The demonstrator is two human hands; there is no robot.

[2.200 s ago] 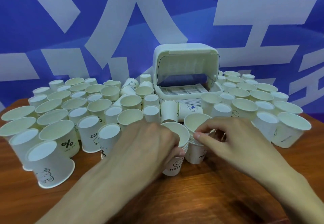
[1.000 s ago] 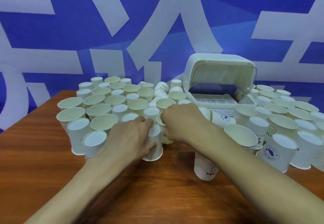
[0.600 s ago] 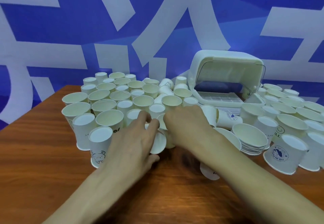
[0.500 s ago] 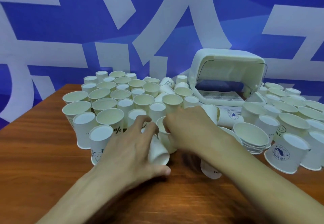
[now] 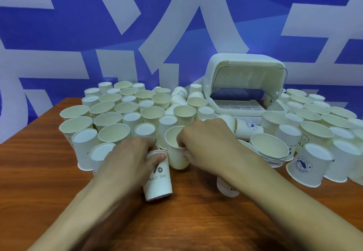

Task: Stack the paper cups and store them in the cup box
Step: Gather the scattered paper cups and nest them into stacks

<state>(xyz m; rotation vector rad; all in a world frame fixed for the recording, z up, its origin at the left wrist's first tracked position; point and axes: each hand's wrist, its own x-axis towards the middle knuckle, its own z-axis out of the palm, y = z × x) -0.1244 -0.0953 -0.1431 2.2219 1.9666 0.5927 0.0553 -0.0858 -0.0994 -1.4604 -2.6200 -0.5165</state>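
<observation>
My left hand (image 5: pixel 133 158) grips an upside-down white paper cup printed "NICE DAY" (image 5: pixel 158 180), standing rim-down on the wooden table. My right hand (image 5: pixel 208 142) pinches the rim of an upright paper cup (image 5: pixel 175 152) just right of it. Part of a stack of cups (image 5: pixel 227 188) shows under my right forearm. The white cup box (image 5: pixel 245 85) stands behind with its lid raised and its slatted tray bare.
Several loose paper cups, some upright and some upside-down, crowd the table on the left (image 5: pixel 114 117) and right (image 5: pixel 314 132) of the box. A nested stack of cups (image 5: pixel 270 150) sits right of my right hand. Bare wooden table (image 5: pixel 186 221) lies near me.
My left hand has pulled the "NICE DAY" cup out of the cluster toward me and stood it rim-down. My right hand stays on the upright cup's rim.
</observation>
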